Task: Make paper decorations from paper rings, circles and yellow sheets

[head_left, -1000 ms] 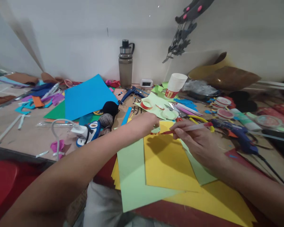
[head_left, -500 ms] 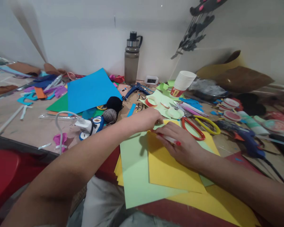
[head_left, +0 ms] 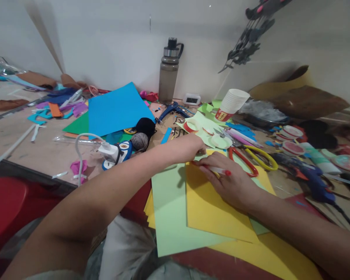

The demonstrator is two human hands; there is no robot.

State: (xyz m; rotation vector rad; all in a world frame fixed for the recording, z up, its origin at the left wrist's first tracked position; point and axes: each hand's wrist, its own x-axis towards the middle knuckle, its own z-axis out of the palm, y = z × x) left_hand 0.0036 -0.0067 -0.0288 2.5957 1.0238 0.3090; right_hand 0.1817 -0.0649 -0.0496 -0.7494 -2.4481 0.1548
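Observation:
In my right hand (head_left: 226,177) is a red pen (head_left: 220,170) with a pale barrel, its tip low toward the left over the yellow paper (head_left: 210,208). My left hand (head_left: 194,147) is curled at the top edge of that sheet, close to the pen's tip. Its fingertips are mostly hidden, so what they pinch or press cannot be made out. Under the yellow sheet lies light green paper (head_left: 169,217), with more yellow paper (head_left: 268,252) below. Just beyond my right hand are scissors with a red handle (head_left: 246,165) and a yellow handle (head_left: 264,158).
Green paper scraps and a red-and-white ring (head_left: 190,125) lie beyond my hands. Stacked paper cups (head_left: 235,102) and a water bottle (head_left: 168,76) stand at the back. A blue glue gun (head_left: 317,181) is at right. Blue sheet (head_left: 113,109), yarn ball (head_left: 140,141) and power strip (head_left: 125,151) are left.
The whole view has shifted slightly, so things appear a little farther right. Both hands stay at the top of the yellow sheet, and the pen is still in my right hand.

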